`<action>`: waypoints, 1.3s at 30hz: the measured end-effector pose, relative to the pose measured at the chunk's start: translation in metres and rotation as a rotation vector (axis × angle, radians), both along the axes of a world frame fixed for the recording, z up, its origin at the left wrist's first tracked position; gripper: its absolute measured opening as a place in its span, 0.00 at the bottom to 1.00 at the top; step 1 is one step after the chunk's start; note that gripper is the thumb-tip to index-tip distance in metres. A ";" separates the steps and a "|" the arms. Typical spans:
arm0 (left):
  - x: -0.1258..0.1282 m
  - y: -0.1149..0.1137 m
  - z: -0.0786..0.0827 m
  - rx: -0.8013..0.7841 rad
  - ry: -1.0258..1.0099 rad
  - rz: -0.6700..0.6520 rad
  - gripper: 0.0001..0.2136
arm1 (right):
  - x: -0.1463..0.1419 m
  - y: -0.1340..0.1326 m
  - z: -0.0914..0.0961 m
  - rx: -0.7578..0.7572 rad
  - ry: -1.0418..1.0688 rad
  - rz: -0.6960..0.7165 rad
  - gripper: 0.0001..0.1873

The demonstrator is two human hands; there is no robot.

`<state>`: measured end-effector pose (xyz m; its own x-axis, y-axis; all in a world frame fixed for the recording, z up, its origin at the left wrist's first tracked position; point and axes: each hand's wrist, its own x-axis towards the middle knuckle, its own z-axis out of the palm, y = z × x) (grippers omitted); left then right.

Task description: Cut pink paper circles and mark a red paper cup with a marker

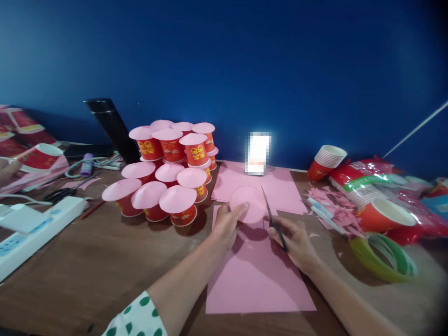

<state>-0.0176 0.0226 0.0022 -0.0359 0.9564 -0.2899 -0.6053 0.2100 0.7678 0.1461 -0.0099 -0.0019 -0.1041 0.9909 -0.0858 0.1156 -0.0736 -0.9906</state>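
Between thumb and fingers, my left hand (229, 224) pinches a round disc of pink paper (249, 203) by its lower left edge. My right hand (294, 240) is closed around a pair of dark scissors (276, 226), whose blades point up beside the disc's right edge. Whether the blades touch the paper I cannot tell. Beneath both hands lies a pink paper sheet (259, 280) on the brown table. To the left stand several red paper cups (198, 153) with pink paper discs on top, some stacked in layers.
More pink sheets (227, 184) lie behind, before a lit, blurred-out screen (258, 154). On the right are paper scraps (336, 205), a cup stack (325, 161), a lying cup (385, 214) and a tape roll (381, 259). Far left: a power strip (45, 233) and another person's hand (9, 170).
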 end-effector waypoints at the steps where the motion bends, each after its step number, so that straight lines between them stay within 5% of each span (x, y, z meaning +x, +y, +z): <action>1: 0.000 0.000 0.000 -0.001 0.003 -0.003 0.16 | 0.000 0.000 0.000 0.001 0.000 0.001 0.31; 39: 0.000 -0.002 0.000 0.030 0.051 -0.069 0.19 | 0.001 0.000 -0.003 -0.041 0.068 0.006 0.29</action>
<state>-0.0176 0.0201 0.0020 0.0163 0.9654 -0.2603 -0.5500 0.2261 0.8040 0.1473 -0.0095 -0.0054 -0.1170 0.9861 -0.1183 0.0487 -0.1133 -0.9924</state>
